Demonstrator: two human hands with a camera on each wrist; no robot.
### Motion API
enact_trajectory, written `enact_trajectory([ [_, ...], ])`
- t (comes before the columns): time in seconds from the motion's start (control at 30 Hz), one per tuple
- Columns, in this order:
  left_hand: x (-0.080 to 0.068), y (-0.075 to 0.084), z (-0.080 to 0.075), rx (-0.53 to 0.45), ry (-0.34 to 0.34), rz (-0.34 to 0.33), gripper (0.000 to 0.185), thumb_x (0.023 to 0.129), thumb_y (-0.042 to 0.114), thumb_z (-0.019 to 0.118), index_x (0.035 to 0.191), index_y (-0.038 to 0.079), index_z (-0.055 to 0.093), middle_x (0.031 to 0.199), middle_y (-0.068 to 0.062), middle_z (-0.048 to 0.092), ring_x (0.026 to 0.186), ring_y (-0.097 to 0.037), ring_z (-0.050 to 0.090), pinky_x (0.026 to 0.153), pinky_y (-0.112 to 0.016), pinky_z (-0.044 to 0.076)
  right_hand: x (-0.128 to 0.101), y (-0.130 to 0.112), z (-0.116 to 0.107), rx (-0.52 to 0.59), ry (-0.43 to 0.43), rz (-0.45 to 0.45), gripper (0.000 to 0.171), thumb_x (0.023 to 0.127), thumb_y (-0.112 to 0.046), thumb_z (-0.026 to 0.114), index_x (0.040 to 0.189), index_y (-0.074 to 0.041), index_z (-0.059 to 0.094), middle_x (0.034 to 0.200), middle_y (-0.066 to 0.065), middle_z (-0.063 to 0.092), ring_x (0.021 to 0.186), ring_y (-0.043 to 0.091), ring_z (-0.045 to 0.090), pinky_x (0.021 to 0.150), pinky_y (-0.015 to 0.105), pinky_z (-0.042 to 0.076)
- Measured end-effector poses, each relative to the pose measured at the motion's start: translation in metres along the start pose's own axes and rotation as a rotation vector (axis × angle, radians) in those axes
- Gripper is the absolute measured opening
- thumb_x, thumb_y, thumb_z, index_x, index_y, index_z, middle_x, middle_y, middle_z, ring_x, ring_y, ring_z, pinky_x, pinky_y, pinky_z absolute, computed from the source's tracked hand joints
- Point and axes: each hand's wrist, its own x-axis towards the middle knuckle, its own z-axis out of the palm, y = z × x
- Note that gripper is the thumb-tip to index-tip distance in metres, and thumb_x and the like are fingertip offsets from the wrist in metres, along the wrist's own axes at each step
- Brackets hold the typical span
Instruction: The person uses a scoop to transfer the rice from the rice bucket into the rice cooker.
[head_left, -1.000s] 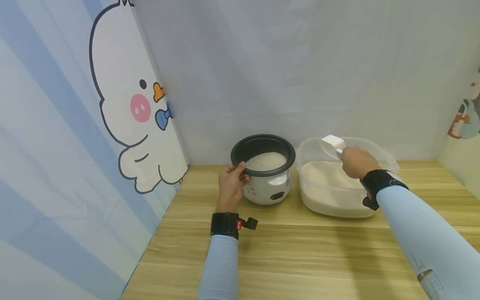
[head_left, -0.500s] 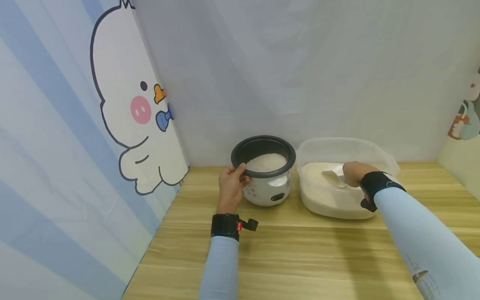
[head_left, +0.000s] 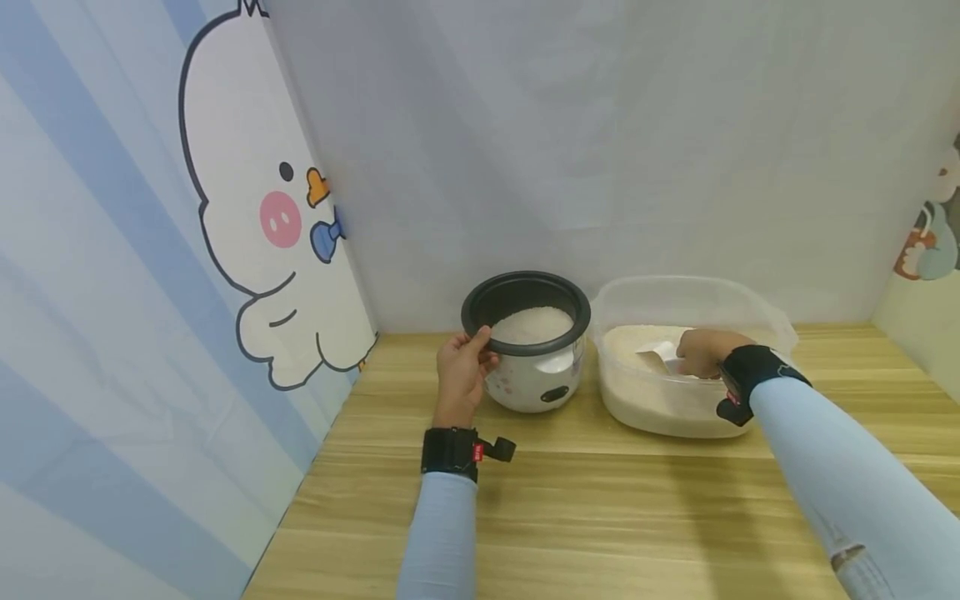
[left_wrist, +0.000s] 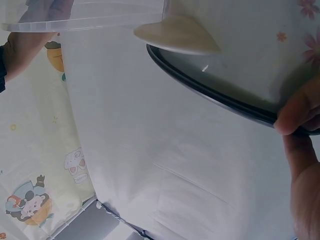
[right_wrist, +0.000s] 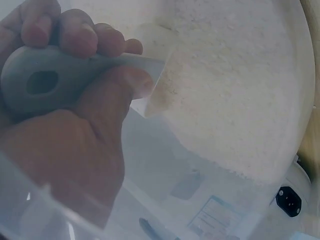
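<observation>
At the far left hangs a printed cloth with a cartoon duck (head_left: 262, 242), white with a pink cheek, and blue stripes; it is soft and a little wrinkled. Next comes the left hand (head_left: 461, 371); its thumb and fingers are curled over the black rim of the rice cooker (head_left: 527, 337), so it grasps the rim and, I judge, steadies the pot. The cooker is round and small, with a dark inner pot and a white glossy body with small flower prints; inside lies a heap of white rice (head_left: 532, 321). Just beside it on the right stands the plastic tub (head_left: 772, 321), clear and thin-walled, with rounded corners, also holding much rice that looks dry and grainy; both stand at the back of the wooden table (head_left: 600, 500), which has a pale striped grain. The right hand (head_left: 701, 352) is inside the tub; its fingers are clenched around the handle of the white scoop (head_left: 654, 358), a smooth matte plastic piece with a hole at the end of the handle (right_wrist: 42, 82); the blade of the scoop is pushed into the rice. I judge the step in hand is filling the scoop in the tub; the next move seems to call for lifting it level, so that no grains spill, and carrying it left over the cooker's opening before tipping.
</observation>
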Motion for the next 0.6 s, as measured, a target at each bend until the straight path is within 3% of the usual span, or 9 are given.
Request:
enact_trajectory([
  [0.2,-0.0002,-0.0002,-0.0003,0.002,0.002,-0.003,0.023,0.087,0.012,0.07,0.081,0.007,0.049,0.067,-0.003,0.059,0.053,-0.011,0.054,0.049,-0.02,0.049,-0.0004,-0.0028,-0.0009,0.017,-0.001,0.001,0.028,0.096,-0.013,0.05,0.068,-0.007,0.05,0.061,-0.003,0.04,0.053,0.01,0.04,0.049,0.02,0.033],
  [0.43,-0.0002,-0.0006,0.0006,-0.002,0.005,-0.003,0.022,0.088,0.011,0.069,0.081,0.007,0.048,0.067,-0.004,0.059,0.052,-0.011,0.054,0.048,-0.021,0.049,-0.0035,-0.0007,-0.0008,0.184,-0.035,-0.008,0.035,0.098,-0.015,0.047,0.063,-0.012,0.044,0.053,-0.006,0.036,0.047,0.007,0.033,0.048,0.021,0.028],
  [0.6,0.0003,-0.0005,-0.0001,-0.006,0.007,-0.003,0.023,0.087,0.011,0.07,0.081,0.007,0.049,0.067,-0.004,0.059,0.052,-0.011,0.054,0.048,-0.021,0.049,-0.0009,0.0004,0.0006,0.283,-0.055,-0.014,0.033,0.099,-0.014,0.046,0.065,-0.013,0.044,0.056,-0.007,0.035,0.047,0.007,0.033,0.049,0.021,0.029],
])
